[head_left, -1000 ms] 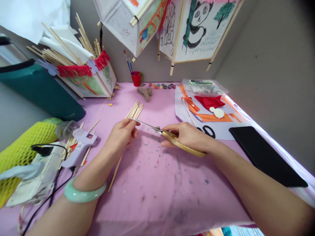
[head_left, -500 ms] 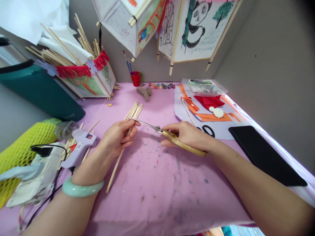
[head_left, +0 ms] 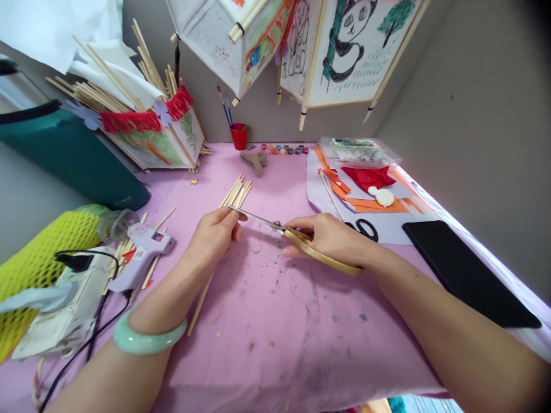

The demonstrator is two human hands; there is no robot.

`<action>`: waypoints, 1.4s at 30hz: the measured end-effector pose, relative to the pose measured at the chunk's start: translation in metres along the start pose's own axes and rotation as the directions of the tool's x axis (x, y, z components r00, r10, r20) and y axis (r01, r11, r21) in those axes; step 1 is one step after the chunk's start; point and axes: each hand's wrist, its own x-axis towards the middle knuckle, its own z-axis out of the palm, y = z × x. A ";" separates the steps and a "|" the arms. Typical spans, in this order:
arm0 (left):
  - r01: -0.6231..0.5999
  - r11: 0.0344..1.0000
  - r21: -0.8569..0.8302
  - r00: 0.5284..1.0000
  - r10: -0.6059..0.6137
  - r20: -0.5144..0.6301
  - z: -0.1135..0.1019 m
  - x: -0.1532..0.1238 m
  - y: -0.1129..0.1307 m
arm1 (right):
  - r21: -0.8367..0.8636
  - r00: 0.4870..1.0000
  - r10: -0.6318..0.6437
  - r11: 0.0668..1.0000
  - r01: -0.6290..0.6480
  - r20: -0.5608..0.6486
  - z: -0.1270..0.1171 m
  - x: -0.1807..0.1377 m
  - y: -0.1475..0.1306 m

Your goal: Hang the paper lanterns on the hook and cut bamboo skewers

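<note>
My left hand is closed round a thin wooden stick, whose lower end slants down toward the front of the table. My thumb and forefinger pinch close to the blade tips of the scissors; whether the blades touch the stick is hidden. More wooden sticks fan out just beyond these fingers. My right hand grips the scissors by their gold handles, the blades pointing left. The other left fingers are mostly tucked from sight.
A glue gun with its cord lies left, near a green bottle. Behind stand a stick-filled paper lantern and a red cup. A painted lantern hangs above. To the right are black-handled scissors and a black tablet-like slab.
My left hand has turned slightly, so its lower fingers show less and its back shows more. The scissors and my right hand stay almost as they were. The view has shifted a little.
</note>
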 end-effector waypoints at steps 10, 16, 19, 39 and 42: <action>0.165 0.924 -0.345 0.945 -0.048 0.323 -0.017 0.001 0.007 | 0.044 0.999 -0.049 0.998 0.048 0.022 -0.002 0.001 0.005; 0.086 0.962 -0.259 0.981 -0.035 0.193 -0.005 -0.001 0.007 | 0.001 0.999 -0.038 0.999 0.038 -0.002 0.002 0.002 0.004; 0.029 0.981 -0.191 0.993 -0.006 0.118 0.001 -0.003 0.006 | -0.008 1.000 -0.028 1.000 0.028 -0.013 0.003 0.002 0.003; 0.194 0.909 -0.369 0.950 -0.081 0.301 -0.010 0.002 0.006 | 0.004 0.998 -0.061 0.998 0.061 -0.013 0.001 0.002 0.005; 0.100 0.948 -0.301 0.980 -0.041 0.197 -0.003 0.000 0.004 | -0.017 0.999 -0.052 0.999 0.052 -0.012 0.002 0.002 0.004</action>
